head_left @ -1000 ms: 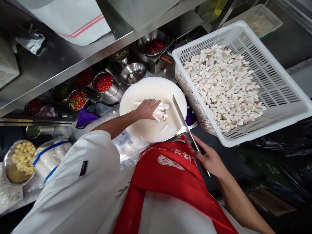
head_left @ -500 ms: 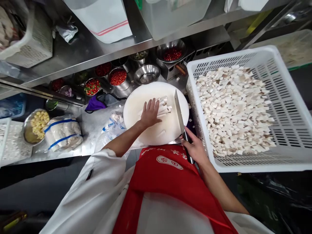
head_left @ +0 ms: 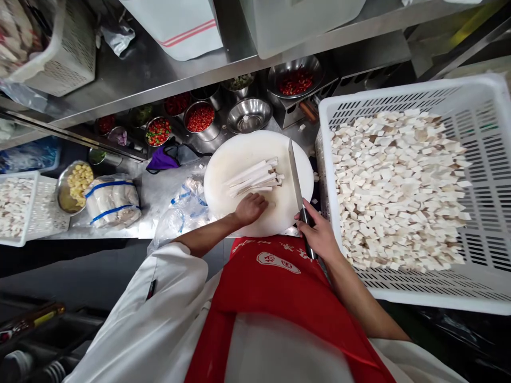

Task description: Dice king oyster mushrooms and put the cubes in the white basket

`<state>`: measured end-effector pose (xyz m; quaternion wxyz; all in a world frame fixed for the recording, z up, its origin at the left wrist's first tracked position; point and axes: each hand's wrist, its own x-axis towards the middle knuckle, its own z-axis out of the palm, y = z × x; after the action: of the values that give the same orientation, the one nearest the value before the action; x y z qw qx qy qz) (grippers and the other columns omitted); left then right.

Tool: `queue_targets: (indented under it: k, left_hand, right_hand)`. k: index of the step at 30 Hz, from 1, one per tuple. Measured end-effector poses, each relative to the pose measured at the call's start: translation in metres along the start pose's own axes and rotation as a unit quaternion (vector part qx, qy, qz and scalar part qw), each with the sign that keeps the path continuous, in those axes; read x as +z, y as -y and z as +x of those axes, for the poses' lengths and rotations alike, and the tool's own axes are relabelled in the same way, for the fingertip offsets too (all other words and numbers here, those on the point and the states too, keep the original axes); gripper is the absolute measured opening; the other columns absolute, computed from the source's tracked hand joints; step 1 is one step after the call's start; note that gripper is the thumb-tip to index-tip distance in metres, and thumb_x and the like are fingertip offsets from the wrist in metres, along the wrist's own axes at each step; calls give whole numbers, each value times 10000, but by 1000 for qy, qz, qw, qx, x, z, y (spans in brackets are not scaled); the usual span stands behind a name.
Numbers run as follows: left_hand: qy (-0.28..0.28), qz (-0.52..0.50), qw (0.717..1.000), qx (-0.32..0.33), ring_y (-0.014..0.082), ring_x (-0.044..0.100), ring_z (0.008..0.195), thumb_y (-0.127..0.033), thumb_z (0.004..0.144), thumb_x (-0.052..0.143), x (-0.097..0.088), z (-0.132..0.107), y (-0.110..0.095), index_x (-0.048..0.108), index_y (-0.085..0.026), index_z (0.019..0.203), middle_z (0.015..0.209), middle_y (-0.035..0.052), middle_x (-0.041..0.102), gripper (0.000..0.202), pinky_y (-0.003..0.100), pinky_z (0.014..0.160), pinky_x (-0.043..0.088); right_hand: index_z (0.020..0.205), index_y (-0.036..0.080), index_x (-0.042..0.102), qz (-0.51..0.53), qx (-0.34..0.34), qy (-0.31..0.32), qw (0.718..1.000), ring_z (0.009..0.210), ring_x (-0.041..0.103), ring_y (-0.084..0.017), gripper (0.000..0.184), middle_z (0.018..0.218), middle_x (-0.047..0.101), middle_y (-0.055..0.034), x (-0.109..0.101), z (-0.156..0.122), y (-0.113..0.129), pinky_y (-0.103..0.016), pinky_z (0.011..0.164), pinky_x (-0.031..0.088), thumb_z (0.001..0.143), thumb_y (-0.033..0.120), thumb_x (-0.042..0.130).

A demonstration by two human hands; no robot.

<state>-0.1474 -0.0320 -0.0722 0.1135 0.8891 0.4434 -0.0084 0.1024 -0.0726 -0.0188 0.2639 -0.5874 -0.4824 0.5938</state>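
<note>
A round white cutting board (head_left: 239,151) lies in front of me. Several long white strips (head_left: 255,178) lie bunched across its middle. My left hand (head_left: 249,208) rests closed on the near part of the board, just below the strips, fingers curled over a loose piece I cannot name. My right hand (head_left: 319,234) is wrapped round the dark handle of a cleaver (head_left: 295,181), whose blade stands on the board's right side, just right of the strip ends.
A big white slotted basket (head_left: 459,96) of white cubes stands right of the board. Steel bowls of chopped red chilli (head_left: 199,118) and others sit behind. A bagged white block (head_left: 112,199), a bowl of yellow pieces (head_left: 77,183) and clear bags (head_left: 183,210) lie left.
My left hand has come off the strips and drawn back toward me, curling shut near the board's front. The cleaver hand has stayed at the board's right edge. The view shifted.
</note>
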Motion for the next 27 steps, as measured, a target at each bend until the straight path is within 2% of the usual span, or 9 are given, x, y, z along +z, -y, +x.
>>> queue_targets:
  k: [3, 4, 6, 9, 11, 14, 19, 24, 27]
  left_hand:
    - [-38, 20, 997, -69, 349, 576, 1132, -329, 963, 498, -17, 22, 15, 645, -164, 1106, 1168, 177, 624, 262, 526, 933, 452]
    - [-56, 30, 993, -96, 370, 516, 1234, -401, 929, 560, -22, 27, 19, 600, -162, 1224, 1290, 195, 571, 381, 548, 1012, 403]
    - [-73, 51, 986, -141, 390, 360, 1389, -573, 819, 659, -31, 33, 27, 431, -148, 1431, 1481, 212, 415, 779, 559, 1141, 269]
    - [-13, 74, 985, -156, 387, 229, 1466, -718, 696, 683, -36, 36, 33, 228, -112, 1541, 1592, 209, 238, 1135, 522, 1207, 150]
    - [35, 84, 985, -150, 386, 215, 1472, -729, 690, 673, -36, 37, 35, 182, -117, 1559, 1614, 199, 183, 1171, 506, 1208, 143]
    - [57, 88, 984, -145, 379, 238, 1460, -703, 716, 669, -38, 40, 37, 159, -138, 1568, 1619, 184, 180, 1142, 480, 1194, 184]
    - [78, 77, 984, -142, 363, 280, 1439, -665, 728, 688, -50, 48, 41, 105, -142, 1576, 1616, 171, 202, 1155, 464, 1197, 188]
    - [124, 41, 979, -159, 399, 159, 1486, -760, 645, 695, -57, 52, 46, 26, -146, 1579, 1636, 193, 76, 1303, 520, 1198, 164]
    - [134, 3, 971, -196, 404, 263, 1444, -825, 652, 621, -55, 56, 54, 29, -97, 1572, 1604, 244, 162, 1314, 511, 1159, 257]
  right_hand:
    - [1515, 193, 391, -39, 0, 0, 999, 540, 492, -97, 706, 986, 655, -22, 3, 4, 4, -267, 552, 496, 835, 291, 553]
    - [1514, 192, 396, -51, -2, 1, 999, 533, 496, -97, 703, 994, 661, -27, 5, 4, 5, -268, 552, 498, 833, 285, 547]
    - [1510, 185, 408, -66, -13, 13, 998, 555, 532, -109, 703, 1022, 669, -46, 10, 4, 4, -273, 570, 510, 824, 268, 538]
    - [1495, 175, 435, -74, -41, 31, 996, 687, 613, -148, 689, 1035, 681, -62, 18, 2, 0, -278, 648, 531, 817, 245, 530]
    - [1487, 173, 448, -85, -55, 20, 995, 757, 628, -163, 678, 1026, 690, -61, 22, 1, -2, -283, 701, 534, 818, 240, 530]
    - [1474, 169, 468, -120, -79, -20, 989, 777, 619, -175, 670, 1020, 696, -67, 27, 0, -3, -301, 731, 533, 810, 236, 522]
    - [1455, 159, 494, -127, -98, 8, 987, 727, 605, -157, 666, 989, 701, -56, 31, 1, -3, -289, 711, 529, 793, 222, 519]
    - [1464, 145, 477, -113, -72, -43, 990, 709, 598, -142, 679, 996, 702, -50, 36, 0, -4, -273, 687, 526, 792, 226, 516]
    - [1456, 138, 493, -119, -73, -36, 989, 682, 587, -136, 679, 1002, 702, -60, 46, -1, -4, -263, 654, 517, 784, 233, 520]
